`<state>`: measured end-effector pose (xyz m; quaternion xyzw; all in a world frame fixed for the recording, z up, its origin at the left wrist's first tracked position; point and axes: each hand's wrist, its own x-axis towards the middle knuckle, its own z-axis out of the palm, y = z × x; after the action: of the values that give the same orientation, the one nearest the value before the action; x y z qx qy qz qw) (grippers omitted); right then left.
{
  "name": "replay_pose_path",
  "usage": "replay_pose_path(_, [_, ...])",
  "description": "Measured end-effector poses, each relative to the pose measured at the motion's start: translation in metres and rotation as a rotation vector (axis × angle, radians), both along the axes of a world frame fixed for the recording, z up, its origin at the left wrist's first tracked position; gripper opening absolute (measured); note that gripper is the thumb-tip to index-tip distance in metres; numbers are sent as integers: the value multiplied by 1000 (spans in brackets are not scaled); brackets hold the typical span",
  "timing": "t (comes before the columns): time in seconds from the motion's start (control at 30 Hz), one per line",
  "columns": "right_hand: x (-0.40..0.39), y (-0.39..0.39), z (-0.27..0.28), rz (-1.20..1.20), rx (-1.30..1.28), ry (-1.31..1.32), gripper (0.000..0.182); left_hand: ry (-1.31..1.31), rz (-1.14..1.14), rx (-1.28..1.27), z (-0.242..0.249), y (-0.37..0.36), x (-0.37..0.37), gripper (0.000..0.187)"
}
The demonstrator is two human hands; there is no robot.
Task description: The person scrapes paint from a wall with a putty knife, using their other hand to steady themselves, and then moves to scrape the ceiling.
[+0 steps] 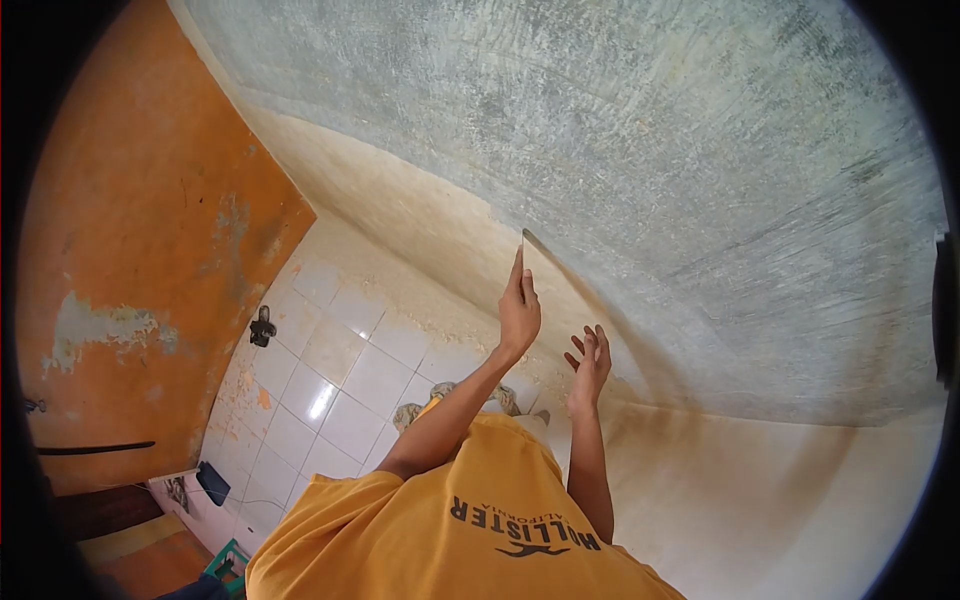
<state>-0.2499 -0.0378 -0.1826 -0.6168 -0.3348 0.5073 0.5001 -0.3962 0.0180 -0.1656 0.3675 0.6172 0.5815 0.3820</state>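
My left hand [520, 315] is raised to the wall with its fingers closed along a thin scraper [524, 238], seen nearly edge-on. The scraper's tip is at the border between the grey-blue bare part of the wall [640, 150] and the cream painted part [400, 195]. Most of the tool is hidden by the fingers. Lower and to the right, my right hand [590, 365] is held up near the cream part, fingers apart and nothing in them.
An orange wall [150, 220] with peeling patches meets this wall at the left corner. Paint flakes [265, 398] lie on the white tiled floor [340, 380]. A small dark object [262, 327] sits by the orange wall, and a dark blue item [213, 483] stands farther down.
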Motion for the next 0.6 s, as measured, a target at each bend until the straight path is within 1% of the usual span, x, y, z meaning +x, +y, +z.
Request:
replay_pose_path(0.13, [11, -3, -7, -3, -9, 10, 55, -43, 70, 28, 9, 3, 16, 47])
replay_pose_path(0.23, [20, -2, -16, 7, -19, 15, 55, -123, 67, -45, 14, 4, 21, 47])
replay_pose_path(0.33, [30, 5, -18, 37, -21, 14, 54, -180, 206, -57, -7, 28, 6, 47])
replay_pose_path(0.37, [33, 9, -16, 39, -23, 16, 53, -169, 232, -5, -13, 35, -2, 48])
replay_pose_path(0.47, [47, 12, -13, 70, -43, -8, 53, -283, 147, 24, -14, 33, -16, 48])
replay_pose_path(0.5, [49, 17, -11, 90, -43, -18, 53, -260, 166, -1, -17, 30, -7, 48])
replay_pose_path(0.6, [53, 29, -9, 117, -52, -40, 54, -276, 124, -23, 2, 13, 17, 47])
